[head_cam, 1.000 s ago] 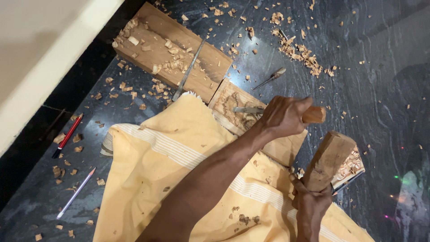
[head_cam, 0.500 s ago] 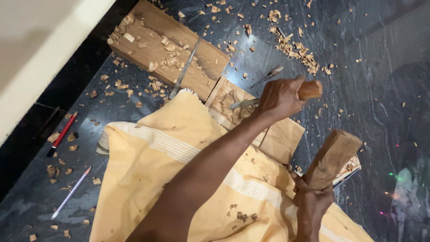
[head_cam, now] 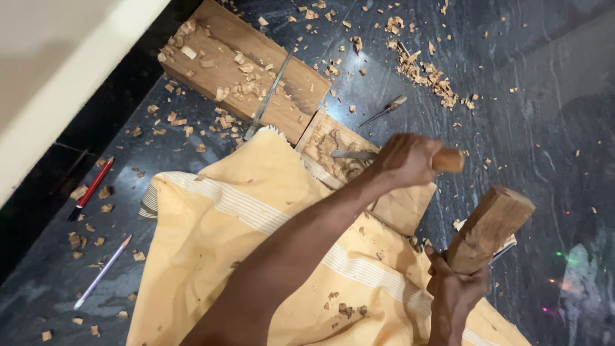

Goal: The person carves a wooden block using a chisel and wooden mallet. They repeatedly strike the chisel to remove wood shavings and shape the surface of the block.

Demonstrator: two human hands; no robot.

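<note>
1. Nearest, a yellow cloth [head_cam: 243,243] with pale stripes covers the lap, dotted with a few wood chips.
2. The right hand [head_cam: 455,291] is wrapped tight round a wooden mallet [head_cam: 490,224], whose head stands tilted up, apart from the chisel.
3. The left hand [head_cam: 403,160] is closed round a chisel [head_cam: 447,160]. Its blade lies on the carved panel [head_cam: 330,144], which rests partly under the cloth edge.
4. Over the last second the mallet has stayed raised and the chisel hand has barely shifted, though camera sway makes this hard to judge. It looks like a pause between blows, with the cut in the same spot.
5. Beyond lies a big wooden block [head_cam: 243,64] with a flat metal tool [head_cam: 268,96] across it, and a small chisel [head_cam: 384,110] on the dark floor [head_cam: 544,115].
6. Farther out, to the left, lie a pencil [head_cam: 102,272] and a red pen [head_cam: 91,189].
</note>
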